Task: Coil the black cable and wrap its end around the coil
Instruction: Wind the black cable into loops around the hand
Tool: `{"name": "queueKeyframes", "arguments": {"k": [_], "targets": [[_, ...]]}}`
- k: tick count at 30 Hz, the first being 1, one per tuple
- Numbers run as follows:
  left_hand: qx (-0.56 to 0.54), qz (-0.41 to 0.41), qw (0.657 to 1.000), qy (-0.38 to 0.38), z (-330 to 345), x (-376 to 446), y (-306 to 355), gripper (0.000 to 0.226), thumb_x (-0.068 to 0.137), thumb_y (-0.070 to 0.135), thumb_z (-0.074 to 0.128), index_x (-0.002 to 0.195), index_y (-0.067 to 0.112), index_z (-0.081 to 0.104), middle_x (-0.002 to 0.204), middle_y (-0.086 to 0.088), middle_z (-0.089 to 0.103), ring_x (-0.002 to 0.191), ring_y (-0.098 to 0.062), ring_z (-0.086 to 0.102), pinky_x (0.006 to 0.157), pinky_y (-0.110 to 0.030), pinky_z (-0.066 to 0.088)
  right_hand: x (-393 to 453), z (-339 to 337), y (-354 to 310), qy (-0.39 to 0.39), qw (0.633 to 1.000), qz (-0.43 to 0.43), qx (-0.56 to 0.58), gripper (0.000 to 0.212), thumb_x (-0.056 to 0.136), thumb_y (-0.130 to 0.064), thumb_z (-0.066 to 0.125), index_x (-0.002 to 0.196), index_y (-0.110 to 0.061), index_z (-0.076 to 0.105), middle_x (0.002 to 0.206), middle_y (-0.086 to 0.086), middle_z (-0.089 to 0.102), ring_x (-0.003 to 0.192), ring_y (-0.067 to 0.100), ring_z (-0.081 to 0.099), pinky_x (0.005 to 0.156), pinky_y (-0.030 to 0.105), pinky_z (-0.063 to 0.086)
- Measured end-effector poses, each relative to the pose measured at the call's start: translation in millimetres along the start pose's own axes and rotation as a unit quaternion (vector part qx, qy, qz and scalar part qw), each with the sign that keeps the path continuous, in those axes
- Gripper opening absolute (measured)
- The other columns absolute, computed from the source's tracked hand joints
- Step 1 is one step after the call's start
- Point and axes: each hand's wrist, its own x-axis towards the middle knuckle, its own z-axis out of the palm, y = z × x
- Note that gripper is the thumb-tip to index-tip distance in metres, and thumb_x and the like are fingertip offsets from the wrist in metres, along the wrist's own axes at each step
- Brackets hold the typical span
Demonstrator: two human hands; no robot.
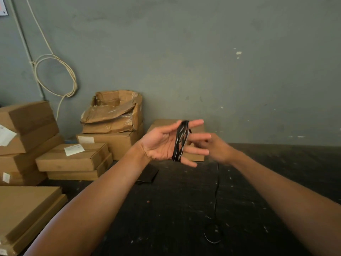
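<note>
The black cable (pixel 180 140) is wound in several turns around the spread fingers of my left hand (pixel 166 143), palm facing me, held up above the dark floor. My right hand (pixel 215 146) is just behind and to the right of those fingers, blurred, and seems to pinch the cable where it leaves the coil. The loose black cable tail (pixel 215 196) hangs down from my right hand and ends in a small loop on the floor at the lower right.
Cardboard boxes (pixel 73 157) are stacked at the left and against the grey wall, one torn open. One box (pixel 195 156) stands right behind my hands. A white cable coil (pixel 57 74) hangs on the wall. A dark flat object (pixel 147 174) lies on the floor.
</note>
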Motion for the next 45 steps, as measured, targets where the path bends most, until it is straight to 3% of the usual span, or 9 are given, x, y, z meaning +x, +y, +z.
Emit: {"name": "queueKeyframes", "arguments": {"k": [7, 13, 20, 23, 26, 29, 32, 42, 45], "targets": [[-0.023, 0.091, 0.994, 0.048, -2, 3, 43, 0.052, 0.103, 0.036, 0.033, 0.152, 0.019, 0.034, 0.152, -0.019, 0.043, 0.136, -0.05, 0.041, 0.106, -0.074, 0.017, -23, 64, 10, -0.092, 0.993, 0.077, 0.003, 0.026, 0.105, -0.023, 0.037, 0.122, -0.031, 0.055, 0.078, -0.002, 0.052, 0.073, 0.01, 0.054, 0.079, 0.032, 0.053], [-0.035, 0.102, 0.982, 0.155, -21, 2, 37, 0.052, 0.101, 0.039, 0.034, 0.15, 0.022, 0.037, 0.148, -0.017, 0.05, 0.134, -0.048, 0.045, 0.102, -0.074, 0.029, -32, 79, -14, -0.203, 0.975, 0.066, -0.059, 0.038, 0.105, -0.026, 0.036, 0.142, -0.035, 0.036, 0.073, -0.002, 0.047, 0.059, 0.007, 0.046, 0.056, 0.023, 0.047], [-0.046, 0.094, 0.956, 0.273, -38, 0, 9, 0.051, 0.099, 0.042, 0.035, 0.145, 0.023, 0.045, 0.145, -0.014, 0.054, 0.124, -0.045, 0.057, 0.093, -0.074, 0.042, -40, 53, -63, -0.176, 0.962, -0.024, -0.209, 0.029, 0.103, -0.029, 0.043, 0.127, -0.018, 0.056, 0.116, 0.0, 0.063, 0.104, 0.01, 0.06, 0.094, 0.031, 0.05], [-0.037, 0.066, 0.95, 0.302, -43, -1, -4, 0.051, 0.102, 0.04, 0.032, 0.149, 0.021, 0.041, 0.136, -0.017, 0.061, 0.115, -0.041, 0.064, 0.086, -0.06, 0.056, -40, 27, -87, -0.151, 0.96, -0.033, -0.234, 0.026, 0.102, -0.028, 0.046, 0.108, -0.011, 0.065, 0.083, 0.0, 0.062, 0.064, -0.002, 0.061, 0.06, 0.013, 0.05], [-0.001, 0.011, 0.947, 0.322, -48, -2, -19, 0.05, 0.105, 0.041, 0.029, 0.149, 0.021, 0.041, 0.129, -0.014, 0.067, 0.111, -0.037, 0.067, 0.092, -0.063, 0.05, -36, -4, -105, -0.12, 0.959, -0.02, -0.257, 0.026, 0.1, -0.031, 0.051, 0.093, -0.014, 0.069, 0.063, -0.005, 0.053, 0.043, 0.011, 0.051, 0.042, 0.022, 0.043], [0.006, -0.03, 0.951, 0.308, -48, -3, -28, 0.05, 0.103, 0.044, 0.031, 0.146, 0.024, 0.047, 0.144, -0.013, 0.055, 0.13, -0.042, 0.052, 0.108, -0.073, 0.027, -25, -30, -113, -0.07, 0.941, -0.037, -0.33, 0.017, 0.096, -0.03, 0.059, 0.089, -0.018, 0.069, 0.062, -0.013, 0.055, 0.05, 0.001, 0.047, 0.047, 0.011, 0.034], [0.032, -0.062, 0.959, 0.273, -41, -2, -33, 0.049, 0.102, 0.044, 0.033, 0.146, 0.026, 0.047, 0.148, -0.014, 0.051, 0.134, -0.042, 0.048, 0.112, -0.074, 0.017, -16, -48, -114, -0.028, 0.944, -0.038, -0.327, 0.014, 0.096, -0.023, 0.06, 0.104, -0.016, 0.069, 0.074, -0.021, 0.053, 0.067, -0.004, 0.049, 0.057, 0.013, 0.032], [0.044, -0.078, 0.992, 0.094, -6, 7, -28, 0.051, 0.104, 0.042, 0.03, 0.152, 0.027, 0.038, 0.156, -0.016, 0.039, 0.142, -0.047, 0.033, 0.107, -0.063, 0.031, 10, -74, -75, 0.103, 0.949, -0.039, -0.295, 0.013, 0.088, -0.033, 0.069, 0.093, -0.021, 0.067, 0.078, -0.005, 0.059, 0.079, 0.019, 0.055, 0.068, 0.033, 0.039], [0.021, -0.059, 0.997, 0.039, 4, 9, -22, 0.052, 0.102, 0.041, 0.033, 0.152, 0.028, 0.035, 0.154, -0.015, 0.041, 0.141, -0.046, 0.034, 0.108, -0.065, 0.028, 10, -63, -48, 0.089, 0.98, -0.032, -0.176, 0.014, 0.091, -0.029, 0.067, 0.089, -0.015, 0.069, 0.08, 0.004, 0.064, 0.073, 0.019, 0.056, 0.068, 0.036, 0.044]]}}
